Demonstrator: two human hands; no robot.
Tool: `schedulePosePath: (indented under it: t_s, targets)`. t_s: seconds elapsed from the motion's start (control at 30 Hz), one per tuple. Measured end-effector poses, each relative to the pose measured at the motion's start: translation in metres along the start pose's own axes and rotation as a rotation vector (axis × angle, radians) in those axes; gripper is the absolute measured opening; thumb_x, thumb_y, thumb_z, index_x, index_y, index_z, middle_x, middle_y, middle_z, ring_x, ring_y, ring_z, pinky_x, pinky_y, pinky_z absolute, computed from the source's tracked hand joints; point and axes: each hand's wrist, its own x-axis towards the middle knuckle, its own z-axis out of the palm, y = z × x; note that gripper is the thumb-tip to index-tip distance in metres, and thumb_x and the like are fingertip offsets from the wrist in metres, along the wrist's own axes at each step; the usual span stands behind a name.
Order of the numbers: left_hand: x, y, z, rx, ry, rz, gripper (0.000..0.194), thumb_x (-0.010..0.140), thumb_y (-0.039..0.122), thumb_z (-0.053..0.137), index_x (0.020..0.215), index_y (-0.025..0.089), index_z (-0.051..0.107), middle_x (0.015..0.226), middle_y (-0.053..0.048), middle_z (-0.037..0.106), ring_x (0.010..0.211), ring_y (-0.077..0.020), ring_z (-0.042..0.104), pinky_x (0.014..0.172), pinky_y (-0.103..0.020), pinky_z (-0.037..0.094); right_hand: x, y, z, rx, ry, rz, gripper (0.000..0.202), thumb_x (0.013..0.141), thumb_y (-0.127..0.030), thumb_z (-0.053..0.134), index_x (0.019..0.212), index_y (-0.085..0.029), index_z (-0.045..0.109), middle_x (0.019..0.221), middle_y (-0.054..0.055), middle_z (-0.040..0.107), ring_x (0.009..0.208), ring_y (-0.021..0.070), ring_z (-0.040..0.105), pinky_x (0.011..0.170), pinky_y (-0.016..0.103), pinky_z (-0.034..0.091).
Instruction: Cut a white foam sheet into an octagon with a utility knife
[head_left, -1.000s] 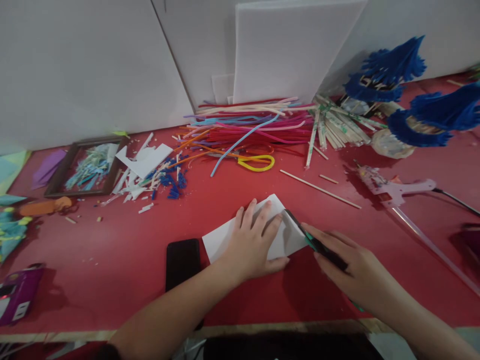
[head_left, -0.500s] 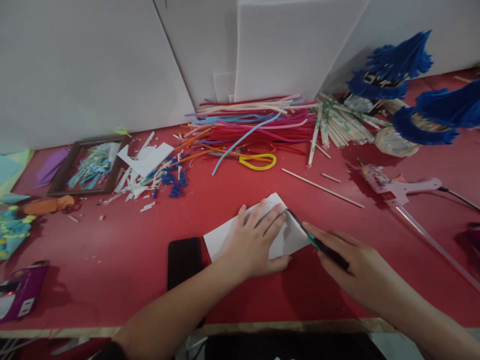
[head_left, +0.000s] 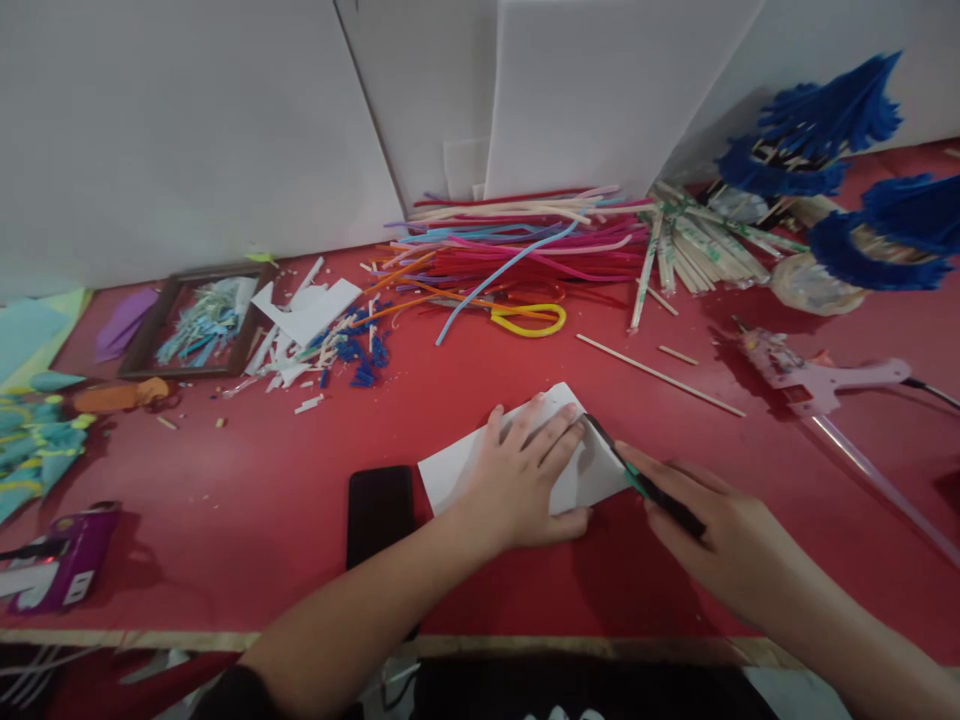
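Note:
A white sheet of paper (head_left: 450, 474) lies on the red table. My left hand (head_left: 517, 480) rests on it, fingers spread and palm down, holding nothing. In my right hand (head_left: 709, 515) is a black and green craft knife (head_left: 667, 505), its fingers wrapped round the handle. The dark blade touches the paper near its right edge, just beside the fingertips of my left hand. A black phone (head_left: 380, 510) lies left of the paper, partly hidden by my left forearm.
Behind are pipe cleaners (head_left: 517, 245), yellow-handled scissors (head_left: 529, 320) and wrapped sticks (head_left: 697, 245). A pink glue gun (head_left: 847, 378) and blue fringed pieces (head_left: 787, 180) are at the right. A brown frame (head_left: 150, 330), paper scraps (head_left: 311, 315) and a purple box (head_left: 75, 560) are at the left.
The whole view has shifted slightly, so things appear a little further right. Both hands, the knife and the paper stay almost the same relative to each other.

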Motion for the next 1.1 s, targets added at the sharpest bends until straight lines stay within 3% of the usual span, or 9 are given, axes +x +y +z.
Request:
schedulePosePath:
  t_s: [0.17,0.3,0.5,0.77,1.1]
  targets:
    - [0.001,0.001,0.000,-0.008,-0.027,-0.004,0.087,0.093,0.067,0.050,0.163,0.019,0.032,0.171,-0.003,0.030,0.155,-0.0382,0.028,0.120,-0.066,0.030,0.002,0.001,-0.003,-0.025,-0.015,-0.028,0.048,0.092,-0.021,0.046,0.135,-0.022,0.068,0.103,0.010,0.080,0.089,0.0222,0.078,0.071,0.029,0.061]
    - [0.001,0.001,0.001,-0.004,-0.026,-0.009,0.087,0.092,0.069,0.050,0.163,0.020,0.033,0.171,-0.003,0.030,0.155,-0.0386,0.028,0.121,-0.065,0.030,0.005,0.002,-0.007,-0.037,-0.043,-0.063,0.049,0.091,-0.020,0.046,0.134,-0.017,0.068,0.095,0.010,0.079,0.076,0.0206,0.077,0.062,0.027,0.060]
    - [-0.001,0.000,-0.001,-0.004,-0.015,-0.007,0.087,0.092,0.069,0.051,0.162,0.020,0.034,0.170,-0.004,0.034,0.155,-0.0374,0.029,0.121,-0.064,0.031,0.006,0.003,-0.008,-0.062,-0.093,-0.039,0.050,0.092,-0.023,0.045,0.137,-0.020,0.068,0.099,0.011,0.078,0.082,0.0235,0.077,0.063,0.030,0.059]
    - [0.000,0.000,-0.002,-0.011,-0.021,-0.018,0.087,0.090,0.069,0.053,0.161,0.022,0.037,0.170,-0.005,0.034,0.154,-0.0389,0.029,0.120,-0.063,0.030,-0.002,0.004,0.003,-0.101,-0.030,-0.016,0.052,0.094,-0.023,0.041,0.138,-0.022,0.068,0.086,0.008,0.073,0.065,0.0210,0.070,0.052,0.028,0.053]
    - [0.002,0.001,-0.002,-0.019,-0.029,-0.020,0.089,0.091,0.070,0.055,0.162,0.021,0.035,0.170,-0.004,0.033,0.156,-0.0381,0.025,0.121,-0.065,0.029,0.004,-0.001,-0.014,-0.085,-0.130,-0.016,0.051,0.090,-0.021,0.045,0.136,-0.018,0.069,0.082,0.007,0.073,0.064,0.0196,0.071,0.053,0.027,0.054]
